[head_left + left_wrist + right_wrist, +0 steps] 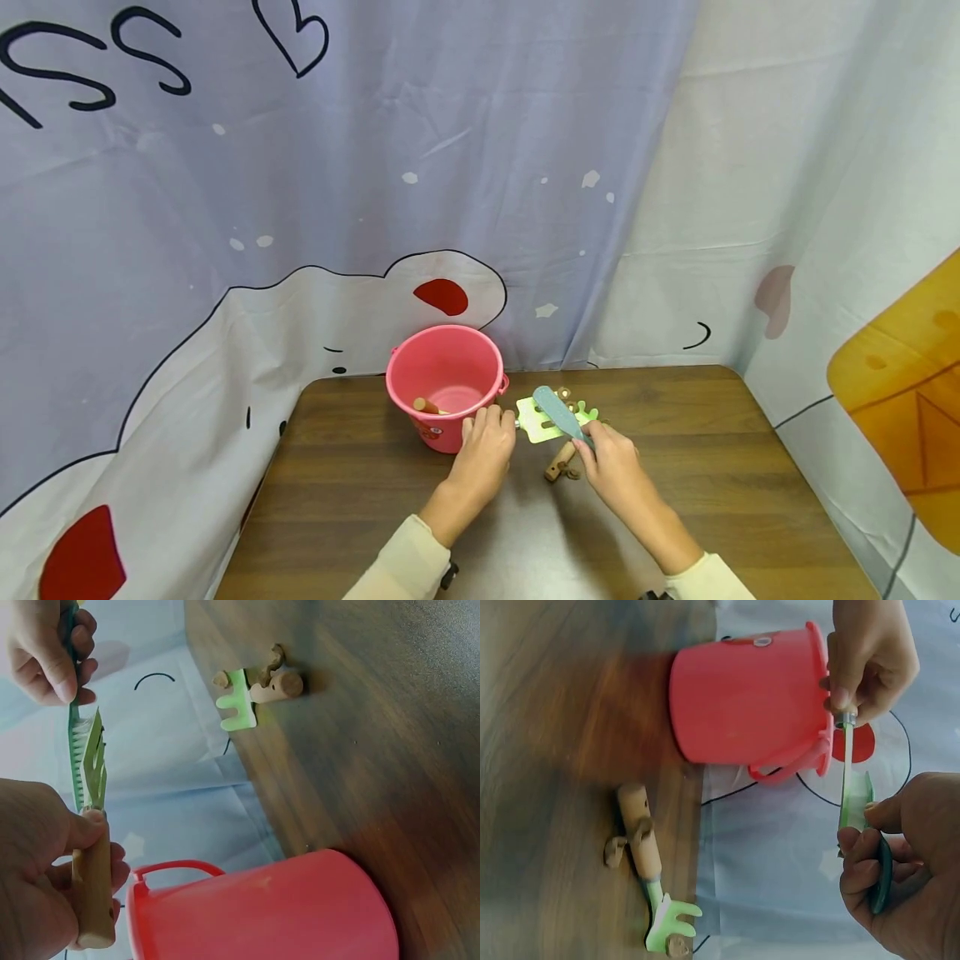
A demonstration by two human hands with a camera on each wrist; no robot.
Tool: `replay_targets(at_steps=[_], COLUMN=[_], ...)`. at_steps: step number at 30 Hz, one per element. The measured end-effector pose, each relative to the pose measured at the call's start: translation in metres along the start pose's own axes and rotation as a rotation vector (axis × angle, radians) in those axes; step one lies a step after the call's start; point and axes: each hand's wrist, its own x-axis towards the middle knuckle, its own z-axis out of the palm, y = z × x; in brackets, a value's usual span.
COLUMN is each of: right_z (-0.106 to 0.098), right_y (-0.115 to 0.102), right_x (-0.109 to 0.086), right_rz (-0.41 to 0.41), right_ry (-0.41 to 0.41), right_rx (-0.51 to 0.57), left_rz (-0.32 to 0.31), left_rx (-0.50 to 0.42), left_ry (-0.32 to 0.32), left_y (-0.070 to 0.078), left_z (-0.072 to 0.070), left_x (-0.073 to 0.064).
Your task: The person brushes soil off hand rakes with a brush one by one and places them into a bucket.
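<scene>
My left hand point(486, 450) grips the wooden handle point(93, 885) of a small garden tool with a flat, slotted light-green head point(534, 421). My right hand point(611, 467) pinches a teal-green brush point(558, 411) with white bristles point(81, 742). The bristles face the slotted head and lie against it or very close to it. Both tools are above the table. Below them, a small hand fork with a wooden handle point(640, 832) and light-green tines point(675, 919) lies on the tabletop. Brown lumps or curled pieces point(615, 852) are on and beside it.
A pink bucket point(450, 358) stands at the back of the wooden table point(360, 492), just left of my hands. A wooden handle end point(424, 406) shows inside it. Behind the table hangs a printed curtain point(450, 125), which continues along the right side.
</scene>
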Motion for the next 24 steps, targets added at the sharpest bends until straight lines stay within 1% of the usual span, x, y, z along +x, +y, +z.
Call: replay_targets(at_steps=[3,7,10,12,19,24], right_z=[-0.002,-0.006,-0.008,-0.008,-0.006,-0.008], right_y=[0.007,0.015,0.02,0.024,0.034,0.043], right_x=[-0.001,-0.003,-0.005,-0.005,-0.005,-0.007], right_rz=[0.004,0.041,0.067,0.072,0.058,0.081], right_ry=[-0.012,-0.039,-0.063,-0.064,-0.001,0.025], right_rx=[-0.021,-0.05,-0.043,-0.04,-0.051,-0.062], left_rz=[0.002,0.007,0.014,0.019,0.019,0.013], left_rx=[-0.001,-0.003,-0.003,-0.002,0.0,-0.009], left_ry=[0.004,-0.001,-0.006,-0.006,-0.01,-0.025], left_y=[-0.001,-0.002,-0.003,-0.003,-0.004,-0.006], left_z=[0.0,0.001,0.002,0.003,0.002,-0.002], left_x=[-0.001,-0.003,-0.003,-0.003,-0.005,-0.006])
